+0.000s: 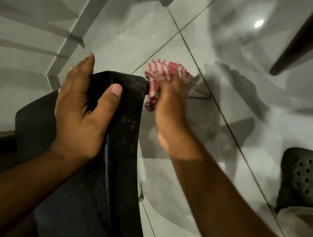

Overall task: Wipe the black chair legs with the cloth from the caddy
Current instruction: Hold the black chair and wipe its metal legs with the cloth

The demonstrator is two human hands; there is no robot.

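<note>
A black plastic chair leg [127, 116], dusty and scuffed, runs from the bottom of the view up to its foot near the middle. My left hand [81, 110] grips the leg near its end, thumb across the front face. My right hand [171, 108], blurred by motion, holds a bunched red-and-white striped cloth [162, 75] pressed against the right edge of the leg's foot. The caddy is out of view.
Glossy grey floor tiles [226, 124] spread to the right. A grey skirting and wall [37, 34] lie on the left. A dark wooden furniture leg [304, 42] slants in at upper right. A dark perforated clog [306, 178] is at lower right.
</note>
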